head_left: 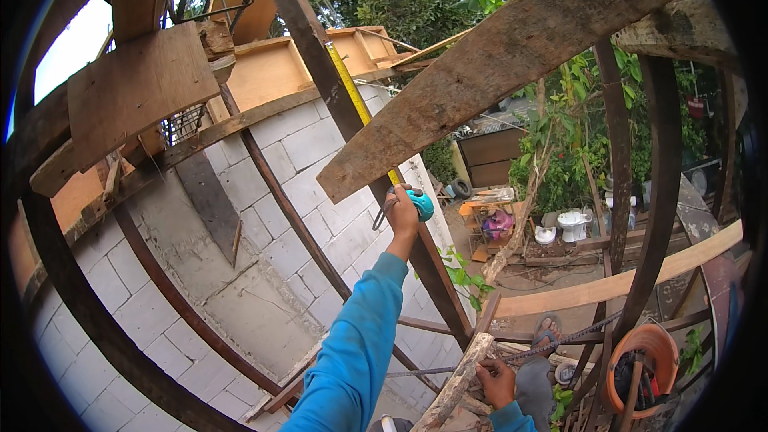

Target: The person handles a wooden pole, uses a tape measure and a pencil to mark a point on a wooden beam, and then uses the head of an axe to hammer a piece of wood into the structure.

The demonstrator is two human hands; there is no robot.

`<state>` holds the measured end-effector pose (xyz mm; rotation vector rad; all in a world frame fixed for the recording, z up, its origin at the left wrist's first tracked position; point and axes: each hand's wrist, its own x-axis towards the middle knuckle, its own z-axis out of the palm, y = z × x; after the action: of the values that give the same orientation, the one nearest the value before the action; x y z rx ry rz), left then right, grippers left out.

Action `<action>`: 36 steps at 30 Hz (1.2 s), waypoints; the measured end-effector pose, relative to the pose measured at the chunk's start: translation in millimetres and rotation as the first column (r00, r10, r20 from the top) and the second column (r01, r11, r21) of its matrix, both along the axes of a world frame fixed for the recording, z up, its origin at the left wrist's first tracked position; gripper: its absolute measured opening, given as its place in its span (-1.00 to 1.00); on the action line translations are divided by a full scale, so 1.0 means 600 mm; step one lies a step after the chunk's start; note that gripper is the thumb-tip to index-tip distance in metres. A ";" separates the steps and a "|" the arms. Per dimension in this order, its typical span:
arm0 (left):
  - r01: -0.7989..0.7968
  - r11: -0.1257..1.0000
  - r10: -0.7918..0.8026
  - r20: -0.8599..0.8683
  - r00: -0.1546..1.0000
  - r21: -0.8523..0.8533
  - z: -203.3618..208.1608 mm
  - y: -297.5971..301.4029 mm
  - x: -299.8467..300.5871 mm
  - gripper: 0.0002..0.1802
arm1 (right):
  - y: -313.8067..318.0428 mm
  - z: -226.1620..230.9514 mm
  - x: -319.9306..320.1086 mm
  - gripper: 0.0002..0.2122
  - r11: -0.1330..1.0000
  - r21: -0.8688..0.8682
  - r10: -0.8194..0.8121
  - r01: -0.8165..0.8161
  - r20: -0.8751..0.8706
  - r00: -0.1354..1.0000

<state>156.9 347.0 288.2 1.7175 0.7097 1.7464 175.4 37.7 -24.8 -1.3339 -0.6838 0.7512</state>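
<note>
My left hand point(402, 213), its arm in a blue sleeve, is closed round a teal tape measure point(419, 205). The yellow blade point(350, 86) runs out of the case, up along a dark wooden beam point(316, 52). A wide rough plank point(480, 72) crosses over part of the blade and hides it. Lower right, my right hand point(498, 382) has its fingers curled together at the edge of a rough timber pole point(456, 384); whether something small is pinched in them cannot be made out.
Dark timber posts point(292, 192) stand before a grey block wall point(280, 160). Plywood formwork point(260, 68) runs along the wall's top. Below right are an orange bucket point(646, 360) with tools, a steel bar point(576, 336), my sandalled foot point(548, 330) and a white toilet bowl point(574, 224).
</note>
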 end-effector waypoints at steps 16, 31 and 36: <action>0.029 0.999 -0.030 0.041 0.999 0.018 -0.036 0.012 0.007 -0.64 | 0.003 -0.009 0.000 -0.83 0.999 0.031 -0.011 0.009 0.058 0.998; 0.057 0.998 -0.056 0.048 0.997 -0.014 -0.028 -0.002 0.008 -0.64 | 0.017 -0.029 -0.006 -0.81 1.000 0.022 0.018 -0.017 -0.058 0.998; -0.013 1.000 0.013 0.064 0.998 -0.010 -0.033 0.014 -0.001 -0.58 | 0.035 0.056 0.018 -0.77 0.996 0.085 0.052 -0.038 -0.164 0.985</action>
<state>156.6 355.6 268.1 1.6463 0.7011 1.7960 186.0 58.7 8.7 -1.1709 -0.6066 0.8519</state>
